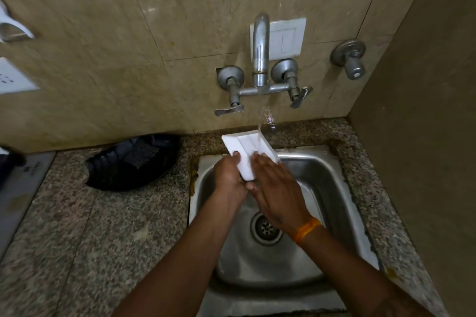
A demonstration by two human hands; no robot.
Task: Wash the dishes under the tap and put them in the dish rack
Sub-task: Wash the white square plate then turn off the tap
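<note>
At far left, a white wall fitting point(11, 27) and a white socket plate point(14, 77) sit at the frame's edge on the beige stone wall, above a grey slab point(18, 188) that runs along the speckled granite tabletop point(103, 226). A black plastic basket point(134, 162) lies on its side on the tabletop against the wall, well apart from the steel sink point(329, 188). Over the sink's back rim, a person's left hand point(229, 175) grips the near left edge of a white rectangular dish point(247, 152), fingers curled round it with the thumb tip showing on top. The dish is tilted, its far end raised toward the wall, directly under the wall-mounted tap point(260, 51), whose running water point(259, 110) lands in the dish's hollow. Two lever handles flank the spout, and a white switch plate point(286, 38) sits on the wall behind it. The right hand point(278, 188), wearing an orange wrist thread point(306, 230), lies flat across the dish's right side, fingers straight and pressed on its surface; they are blurred. Below the hands, the round drain point(265, 229) shows in the wet basin. At right, a separate steel valve knob point(351, 58) projects from the wall near the corner.
</note>
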